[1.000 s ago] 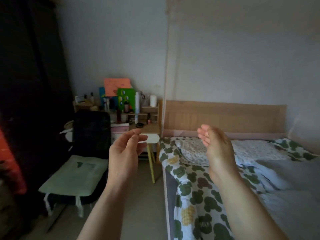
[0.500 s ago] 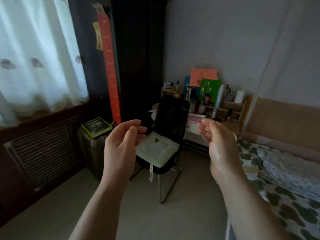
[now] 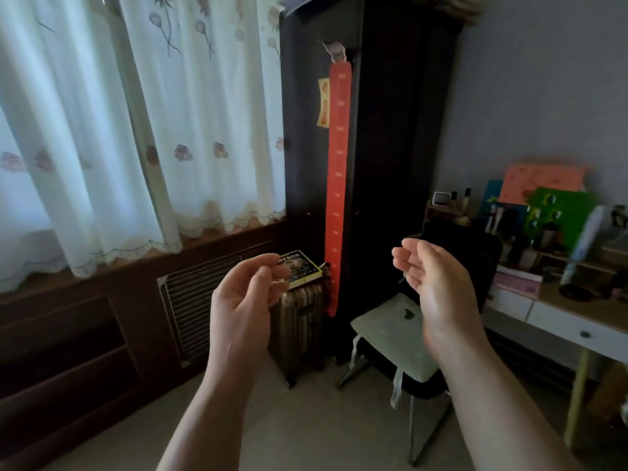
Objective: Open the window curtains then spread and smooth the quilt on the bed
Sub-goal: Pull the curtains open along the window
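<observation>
Beside the window at far left, curtains [image 3: 204, 113] drawn shut and untouched, left hand [image 3: 244, 294] and right hand [image 3: 435, 287] raised empty, loosely curled, short of the cloth; quilt out of view, seemingly every step left.

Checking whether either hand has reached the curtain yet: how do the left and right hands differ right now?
The left hand has its fingers curled loosely toward the thumb; the right hand has straighter fingers, palm turned inward. The left hand is raised on the curtain side, the right before the chair. Both are empty and touch nothing.
</observation>
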Demonstrator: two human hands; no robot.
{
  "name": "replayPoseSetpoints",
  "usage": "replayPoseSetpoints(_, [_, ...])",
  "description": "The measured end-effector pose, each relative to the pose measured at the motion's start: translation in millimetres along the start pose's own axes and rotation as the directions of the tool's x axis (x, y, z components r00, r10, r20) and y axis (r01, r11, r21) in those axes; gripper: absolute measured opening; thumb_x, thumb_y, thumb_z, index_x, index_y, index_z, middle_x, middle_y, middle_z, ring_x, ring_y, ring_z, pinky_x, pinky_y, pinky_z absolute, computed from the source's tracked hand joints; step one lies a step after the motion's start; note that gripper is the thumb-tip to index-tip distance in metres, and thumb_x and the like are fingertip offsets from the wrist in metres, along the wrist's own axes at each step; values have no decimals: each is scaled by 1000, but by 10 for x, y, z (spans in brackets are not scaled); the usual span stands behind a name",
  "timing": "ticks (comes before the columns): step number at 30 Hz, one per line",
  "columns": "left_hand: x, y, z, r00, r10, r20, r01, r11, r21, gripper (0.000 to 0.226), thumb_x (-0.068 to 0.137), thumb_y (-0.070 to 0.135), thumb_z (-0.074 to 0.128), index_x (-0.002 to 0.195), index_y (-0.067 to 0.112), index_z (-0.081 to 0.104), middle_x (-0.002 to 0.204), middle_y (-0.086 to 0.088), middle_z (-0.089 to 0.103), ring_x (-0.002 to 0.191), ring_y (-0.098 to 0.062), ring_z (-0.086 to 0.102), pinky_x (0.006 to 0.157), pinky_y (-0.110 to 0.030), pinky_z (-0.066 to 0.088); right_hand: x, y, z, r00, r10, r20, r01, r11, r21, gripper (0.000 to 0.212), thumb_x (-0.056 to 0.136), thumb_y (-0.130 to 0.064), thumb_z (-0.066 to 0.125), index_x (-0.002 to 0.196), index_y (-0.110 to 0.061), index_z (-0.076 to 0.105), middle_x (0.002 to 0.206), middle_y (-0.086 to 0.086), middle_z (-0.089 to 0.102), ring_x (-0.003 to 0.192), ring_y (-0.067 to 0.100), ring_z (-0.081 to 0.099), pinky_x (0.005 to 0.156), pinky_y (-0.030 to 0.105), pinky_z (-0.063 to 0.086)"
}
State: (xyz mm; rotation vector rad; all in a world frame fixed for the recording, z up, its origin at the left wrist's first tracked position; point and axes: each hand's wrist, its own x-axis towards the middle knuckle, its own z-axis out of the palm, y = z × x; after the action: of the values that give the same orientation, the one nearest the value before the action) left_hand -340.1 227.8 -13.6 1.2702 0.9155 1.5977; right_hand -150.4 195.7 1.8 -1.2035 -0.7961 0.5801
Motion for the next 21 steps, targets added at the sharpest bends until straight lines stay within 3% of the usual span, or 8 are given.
replayPoseSetpoints(6, [795, -8, -622, 998, 43, -55, -40, 998, 48, 23, 98, 7, 47, 100, 14, 69, 87, -6, 73, 78, -16, 67, 78, -27, 54, 318, 73, 1014, 998, -13, 58, 7, 996, 91, 26, 101, -22, 38, 110, -14, 61, 103, 2, 67, 101, 14, 63, 88, 22, 46])
replayPoseSetpoints(11, [1264, -131, -1105, 990, 69, -123, -61, 996, 70, 23, 97, 7, 48, 97, 15, 70, 87, -9, 73, 79, -18, 68, 78, -29, 54, 518, 276, 1705, 995, -1, 100, -12, 991, 130, 25, 101, -23, 38, 106, -16, 62, 100, 1, 67, 101, 13, 63, 92, 26, 46])
replayPoseSetpoints(16, [1607, -236, -1444, 979, 78, -187, -61, 993, 96, 24, 97, 8, 48, 95, 16, 71, 86, -7, 73, 81, -20, 68, 76, -29, 52, 643, 415, 2273, 985, 9, 174, -37, 986, 161, 27, 101, -22, 38, 111, -11, 61, 102, 4, 67, 99, 15, 63, 79, 19, 45])
replayPoseSetpoints(21, [1948, -349, -1676, 962, 90, -257, -62, 991, 116, 25, 97, 7, 47, 93, 15, 70, 84, -7, 72, 79, -20, 68, 74, -27, 51, 842, 618, 2771, 972, 12, 235, -52, 985, 165, 26, 101, -22, 40, 109, -12, 62, 96, 0, 68, 96, 15, 63, 82, 21, 44])
